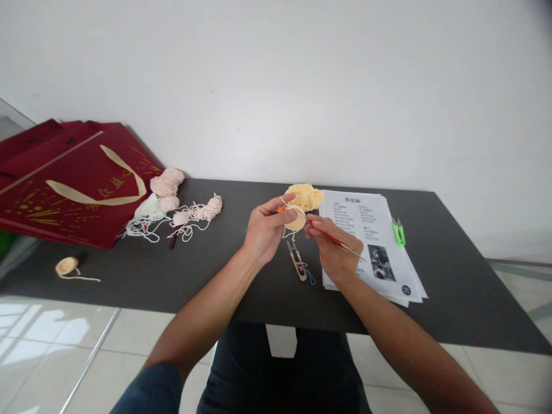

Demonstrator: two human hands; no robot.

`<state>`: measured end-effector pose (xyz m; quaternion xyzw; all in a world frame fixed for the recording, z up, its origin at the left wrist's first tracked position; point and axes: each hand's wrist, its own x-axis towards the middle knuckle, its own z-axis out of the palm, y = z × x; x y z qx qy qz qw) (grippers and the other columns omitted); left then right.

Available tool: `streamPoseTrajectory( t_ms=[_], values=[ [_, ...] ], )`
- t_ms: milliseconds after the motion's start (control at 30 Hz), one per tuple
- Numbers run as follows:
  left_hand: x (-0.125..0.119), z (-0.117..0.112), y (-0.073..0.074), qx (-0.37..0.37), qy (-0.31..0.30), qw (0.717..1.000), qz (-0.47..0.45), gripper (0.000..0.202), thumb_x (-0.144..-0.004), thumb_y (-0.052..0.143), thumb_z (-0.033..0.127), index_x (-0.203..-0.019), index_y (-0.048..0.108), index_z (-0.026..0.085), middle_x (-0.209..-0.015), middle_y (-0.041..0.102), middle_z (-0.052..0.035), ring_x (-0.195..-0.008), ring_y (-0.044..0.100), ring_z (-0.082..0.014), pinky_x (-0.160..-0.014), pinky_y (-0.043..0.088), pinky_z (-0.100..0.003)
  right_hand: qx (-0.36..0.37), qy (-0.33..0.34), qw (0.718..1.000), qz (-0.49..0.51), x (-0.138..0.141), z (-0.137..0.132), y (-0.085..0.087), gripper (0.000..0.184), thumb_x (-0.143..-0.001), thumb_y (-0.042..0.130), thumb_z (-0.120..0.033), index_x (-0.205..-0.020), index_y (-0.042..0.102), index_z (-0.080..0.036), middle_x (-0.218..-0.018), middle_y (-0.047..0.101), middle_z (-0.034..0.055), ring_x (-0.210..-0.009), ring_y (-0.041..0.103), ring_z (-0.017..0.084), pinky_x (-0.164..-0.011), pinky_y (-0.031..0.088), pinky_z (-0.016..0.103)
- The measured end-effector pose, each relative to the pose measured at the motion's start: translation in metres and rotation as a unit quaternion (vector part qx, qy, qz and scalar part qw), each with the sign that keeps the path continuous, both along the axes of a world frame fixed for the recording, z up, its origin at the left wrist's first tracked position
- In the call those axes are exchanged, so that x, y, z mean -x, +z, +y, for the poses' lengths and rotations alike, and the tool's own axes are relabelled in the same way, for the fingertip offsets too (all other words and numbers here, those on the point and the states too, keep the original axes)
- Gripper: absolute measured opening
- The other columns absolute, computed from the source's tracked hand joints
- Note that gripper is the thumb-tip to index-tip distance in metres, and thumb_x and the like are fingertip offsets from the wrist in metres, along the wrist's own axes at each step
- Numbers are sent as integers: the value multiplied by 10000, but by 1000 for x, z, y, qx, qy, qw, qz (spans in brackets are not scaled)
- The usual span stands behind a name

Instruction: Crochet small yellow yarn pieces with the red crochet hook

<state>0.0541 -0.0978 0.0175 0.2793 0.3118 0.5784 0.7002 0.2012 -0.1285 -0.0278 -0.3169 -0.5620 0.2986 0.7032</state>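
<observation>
My left hand (264,230) pinches a small round yellow crochet piece (295,221) above the dark table (452,276), with a strand of yellow yarn running over its fingers. My right hand (334,248) grips a red-handled crochet hook (340,244) whose tip meets the piece. Just behind the hands lies a loose ball of yellow yarn (305,196). A pair of gold thread snips (297,261) lies on the table below the hands.
Printed pattern sheets (379,253) lie right of the hands, with green snips (398,230) beside them. Pink yarn skeins (166,184) and tangled yarn (194,215) sit left, by a red gift bag (69,184). A small tan crochet piece (68,266) rests far left.
</observation>
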Motion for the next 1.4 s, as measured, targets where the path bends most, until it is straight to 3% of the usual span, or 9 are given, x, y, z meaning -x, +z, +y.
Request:
streamPoseTrajectory(
  t_ms=[200, 300, 400, 533, 667, 833, 1033, 1200, 1400],
  values=[
    [-2, -3, -1, -12, 17, 997, 79, 431, -560, 875, 149, -988, 833, 174, -738, 753, -21, -630, 620, -114, -659, 465, -262, 62, 37, 995, 69, -8, 8, 11, 110, -878, 775, -187, -940, 737, -269, -973, 825, -2, -676, 716, 124, -634, 601, 291],
    [-5, -3, -4, -20, 60, 989, 130, 395, -575, 842, 136, -968, 832, 171, -697, 711, 10, -593, 567, -86, -616, 428, -239, 26, 6, 999, 27, -11, 8, 14, 113, -892, 756, -183, -943, 697, -265, -971, 811, -1, -691, 710, 123, -623, 575, 281],
    [-6, -4, -9, -40, 108, 977, 182, 360, -623, 816, 166, -982, 832, 174, -668, 663, 29, -568, 513, -71, -578, 391, -226, -44, -42, 997, -55, -11, 3, 16, 150, -905, 720, -140, -970, 692, -273, -979, 804, 13, -832, 740, 164, -710, 595, 329],
    [-7, -8, -14, -124, 177, 931, 293, 329, -706, 751, 179, -1023, 837, 196, -744, 679, 12, -616, 513, -86, -581, 398, -232, -84, -75, 987, -112, -8, -6, 22, 192, -907, 700, -107, -1001, 687, -274, -988, 806, 22, -885, 743, 183, -798, 605, 385],
    [-7, -11, -12, -193, 217, 885, 365, 314, -722, 699, 143, -994, 844, 200, -806, 718, -8, -649, 542, -98, -607, 426, -238, 4, -62, 997, -34, -7, -9, 25, 126, -909, 728, -153, -965, 680, -255, -977, 799, 10, -717, 707, 135, -641, 572, 302],
    [-4, -7, -13, -173, 143, 927, 299, 307, -709, 739, 169, -992, 847, 217, -802, 712, -8, -622, 514, -96, -574, 384, -237, 101, 5, 991, 89, -12, -2, 28, 144, -873, 793, -240, -906, 655, -258, -897, 789, -17, -658, 677, 119, -600, 542, 280],
    [-1, -1, -16, -136, 63, 974, 172, 272, -663, 802, 186, -927, 851, 225, -759, 704, -11, -638, 541, -116, -623, 403, -262, 128, 41, 982, 131, -15, 0, 33, 191, -849, 820, -291, -887, 635, -261, -870, 785, -23, -645, 656, 106, -590, 517, 269],
    [-1, 0, -12, -106, 26, 987, 114, 241, -631, 809, 158, -864, 846, 209, -717, 704, -9, -625, 573, -107, -621, 413, -246, 81, 4, 993, 87, -14, -6, 32, 165, -860, 811, -267, -904, 652, -270, -898, 796, -14, -656, 680, 127, -592, 535, 295],
    [-1, 0, -11, -82, 24, 989, 123, 245, -615, 780, 117, -839, 842, 195, -704, 716, -11, -599, 577, -99, -601, 414, -236, -13, -45, 998, -30, -13, -14, 35, 132, -878, 771, -191, -903, 685, -288, -904, 804, 4, -797, 730, 184, -674, 558, 358]
  ],
)
